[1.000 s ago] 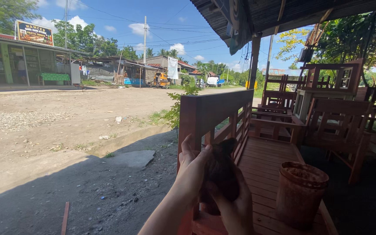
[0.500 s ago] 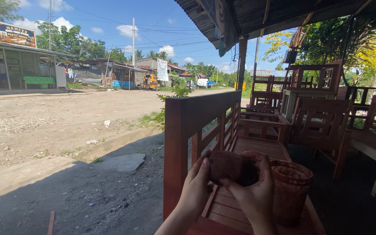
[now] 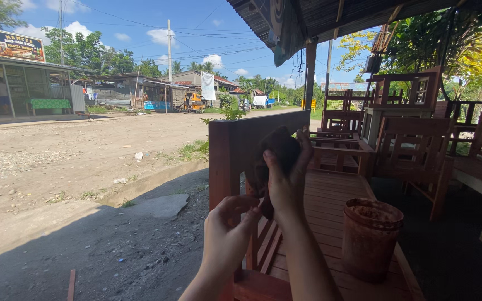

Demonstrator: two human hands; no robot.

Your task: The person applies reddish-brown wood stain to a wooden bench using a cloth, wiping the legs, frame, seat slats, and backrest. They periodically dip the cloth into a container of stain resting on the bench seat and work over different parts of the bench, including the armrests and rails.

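Fingers (image 3: 270, 161) around dark brown cloth (image 3: 280, 149), stained tub (image 3: 370, 238) beside, yellow-framed signboard (image 3: 18, 45) far left.

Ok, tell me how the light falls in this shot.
Head view: road and sky in hard sun, slightly washed out; right hand, left hand, dark cloth and pot sit in roof shade, dim but sharp; shadow edge crosses the ground.
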